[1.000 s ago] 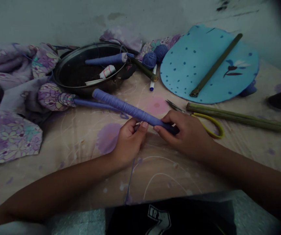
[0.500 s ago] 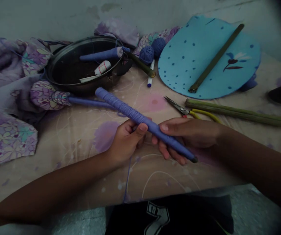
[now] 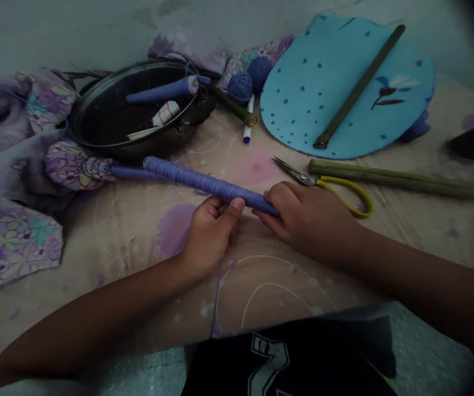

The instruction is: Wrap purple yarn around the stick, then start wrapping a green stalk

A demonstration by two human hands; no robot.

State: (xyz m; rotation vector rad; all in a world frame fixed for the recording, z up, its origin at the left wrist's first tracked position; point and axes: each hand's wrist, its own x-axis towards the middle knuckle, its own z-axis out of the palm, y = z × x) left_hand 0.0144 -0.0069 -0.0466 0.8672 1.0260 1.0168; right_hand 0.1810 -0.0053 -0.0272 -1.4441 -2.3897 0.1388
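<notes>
A stick wrapped in blue-purple yarn lies across both hands, above the flowered tablecloth. My left hand pinches it near the middle, thumb on top. Around its right part my right hand is closed, knuckles up, hiding that end. The wrapping looks ridged to the left and smoother near the right hand. From below my left hand a strand of yarn runs down to the table edge. Scissors with yellow handles lie just behind my right hand.
A dark pan holds another wrapped piece and a small white roll. Yarn balls, a marker and a blue dotted mat bearing a stick lie behind. Green stems rest at right, floral cloth at left.
My right hand has turned over from palm-up support to an overhand grip on the stick. The stick has swung to a flatter angle, and its right tip is now hidden.
</notes>
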